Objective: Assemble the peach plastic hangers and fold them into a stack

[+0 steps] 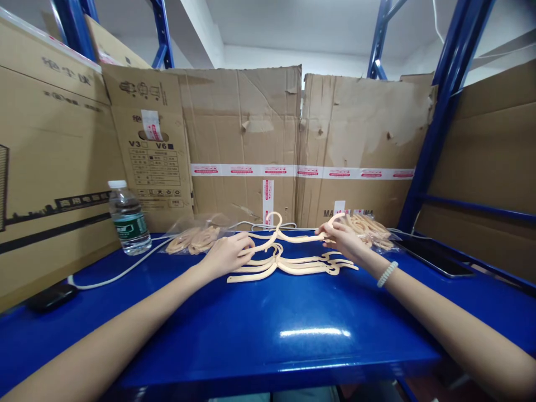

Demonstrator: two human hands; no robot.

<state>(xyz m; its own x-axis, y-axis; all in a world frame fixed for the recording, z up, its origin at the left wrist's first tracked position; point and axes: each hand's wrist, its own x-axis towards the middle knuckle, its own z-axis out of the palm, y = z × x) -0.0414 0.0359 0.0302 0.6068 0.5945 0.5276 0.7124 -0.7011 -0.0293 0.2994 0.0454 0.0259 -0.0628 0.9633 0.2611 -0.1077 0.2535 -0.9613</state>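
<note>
A cream clothes hanger [304, 240] is raised slightly above the blue table, its hook pointing up. My left hand [228, 254] is closed around the hanger's left arm. At its right end, my right hand [343, 239] pinches the hanger, and a curved cream piece [336, 218] shows at those fingertips; whether it is a separate part I cannot tell. Just below and nearer to me, several more cream hangers [255, 277] lie on the table in an overlapping row. Some of their left arms are partly hidden by my left hand.
Clear plastic bags of cream hanger parts lie on both sides, a left bag [203, 237] and a right bag [372, 229]. A water bottle [128, 220], a black device [52, 297] with a white cable, and a dark phone [435, 258] stand or lie around. Cardboard [243, 139] walls the back.
</note>
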